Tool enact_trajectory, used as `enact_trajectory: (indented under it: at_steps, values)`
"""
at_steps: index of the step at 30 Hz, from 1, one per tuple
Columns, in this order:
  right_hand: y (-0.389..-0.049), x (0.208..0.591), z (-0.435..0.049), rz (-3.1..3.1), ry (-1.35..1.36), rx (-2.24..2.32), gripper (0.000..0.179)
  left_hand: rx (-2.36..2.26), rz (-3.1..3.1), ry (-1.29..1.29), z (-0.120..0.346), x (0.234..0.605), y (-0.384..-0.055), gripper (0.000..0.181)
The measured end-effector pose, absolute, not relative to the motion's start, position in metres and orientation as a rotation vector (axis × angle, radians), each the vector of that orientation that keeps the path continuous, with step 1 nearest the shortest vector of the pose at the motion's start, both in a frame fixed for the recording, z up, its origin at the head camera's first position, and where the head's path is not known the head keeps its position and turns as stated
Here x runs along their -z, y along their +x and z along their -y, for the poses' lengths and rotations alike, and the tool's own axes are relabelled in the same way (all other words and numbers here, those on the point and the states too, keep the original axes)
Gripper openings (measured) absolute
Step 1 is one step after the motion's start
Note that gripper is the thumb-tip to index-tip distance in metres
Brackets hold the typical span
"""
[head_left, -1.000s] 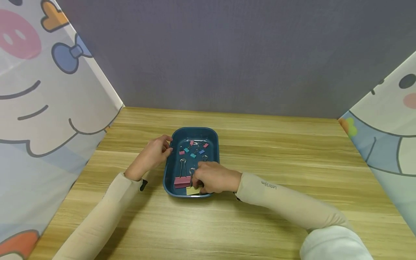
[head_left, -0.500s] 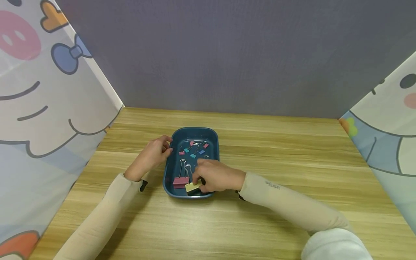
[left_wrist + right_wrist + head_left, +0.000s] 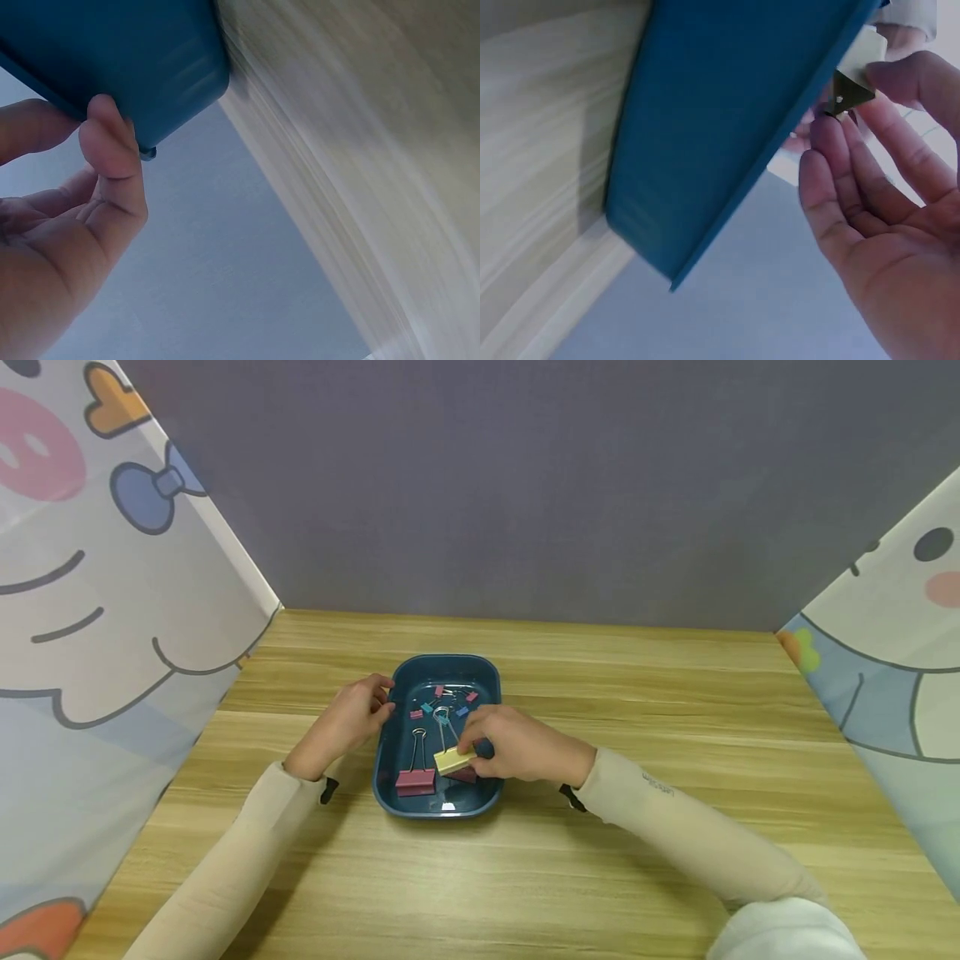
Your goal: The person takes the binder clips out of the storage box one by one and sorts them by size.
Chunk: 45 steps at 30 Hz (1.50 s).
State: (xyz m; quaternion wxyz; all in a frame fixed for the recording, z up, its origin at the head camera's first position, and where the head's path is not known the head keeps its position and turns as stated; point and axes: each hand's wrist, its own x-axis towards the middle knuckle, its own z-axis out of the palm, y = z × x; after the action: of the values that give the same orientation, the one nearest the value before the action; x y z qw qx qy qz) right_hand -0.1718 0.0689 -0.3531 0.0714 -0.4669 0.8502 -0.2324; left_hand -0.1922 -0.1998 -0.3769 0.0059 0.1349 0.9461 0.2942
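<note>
A blue tray holds several binder clips. At its left rim, my left hand has its fingertips; the left wrist view shows the fingers pinching the rim. Over the tray's near right part, my right hand pinches a large yellow binder clip by its body between thumb and fingers, wire handles pointing away. Beneath it a dark pink binder clip is partly hidden. A large pink binder clip lies to the left, handles toward the far end.
Small clips lie in the tray's far half, among them a pink clip, a teal clip and a blue clip. The tray stands on a wood-grain table, with a grey panel behind and cartoon-printed panels at both sides.
My right hand has lifted the yellow binder clip from the near end and moved it away from the person, uncovering part of the dark pink clip. The left hand stays at the rim.
</note>
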Motion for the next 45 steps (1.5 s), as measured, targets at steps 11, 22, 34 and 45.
enact_trajectory:
  at_steps: [11,22,34,45]
  values:
    - [-0.185,0.348,-0.093,-2.671,-1.422,0.889,0.012,-0.941,-2.977,0.461,0.2,0.378,-0.191,0.031]
    - [-0.192,0.35,-0.115,-2.734,-1.356,1.031,0.015,-0.987,-3.009,0.515,0.199,0.382,-0.193,0.032]
    - [-0.206,0.354,-0.138,-2.805,-1.337,1.071,0.016,-0.954,-3.002,0.479,0.197,0.383,-0.195,0.033]
    - [-0.221,0.365,-0.154,-2.845,-1.33,1.097,0.016,-0.943,-3.011,0.492,0.197,0.383,-0.194,0.032]
